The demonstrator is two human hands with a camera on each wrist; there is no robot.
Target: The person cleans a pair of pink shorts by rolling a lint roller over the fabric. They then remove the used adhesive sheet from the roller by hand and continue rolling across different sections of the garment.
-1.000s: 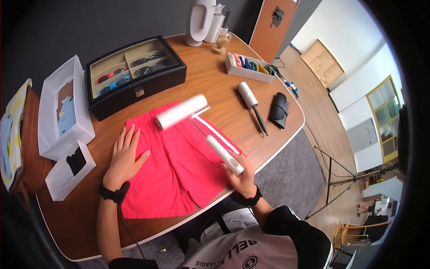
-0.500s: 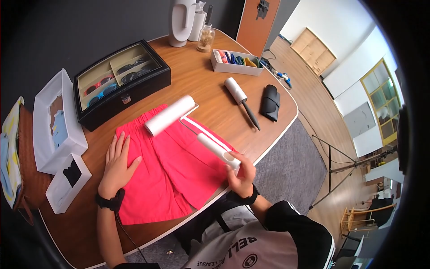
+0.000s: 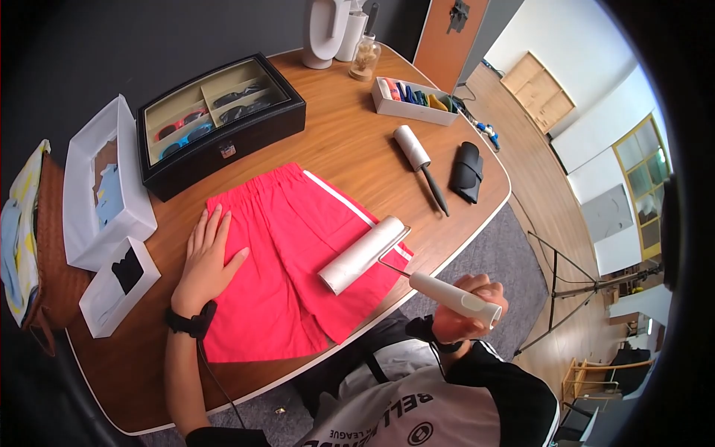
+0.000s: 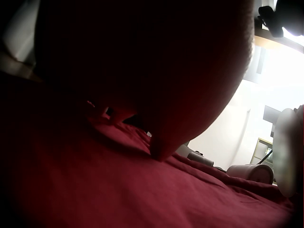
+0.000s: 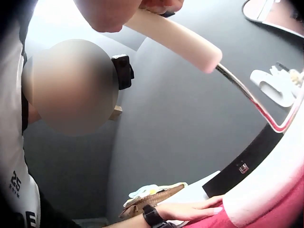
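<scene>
Pink shorts (image 3: 275, 253) with a white side stripe lie spread on the wooden table. My left hand (image 3: 208, 261) rests flat on their left side, fingers straight toward the waistband; the left wrist view shows it dark and close over the pink cloth. In my right hand (image 3: 473, 305) I grip the white handle (image 3: 439, 290) of a large lint roller, past the table's front edge. Its white roll (image 3: 365, 255) lies over the lower right leg of the shorts. The right wrist view shows the handle (image 5: 175, 40) and its bent metal rod (image 5: 237, 85).
A black glasses case box (image 3: 223, 123) stands behind the shorts, white boxes (image 3: 112, 186) and a brown bag (image 3: 56, 246) at left. A smaller lint roller (image 3: 419, 167), a black pouch (image 3: 467, 173) and a box of rolled colourful cloths (image 3: 413, 108) lie at right.
The roller in my right hand has moved from the waistband down and right to the lower leg of the shorts. My left hand stays on the cloth.
</scene>
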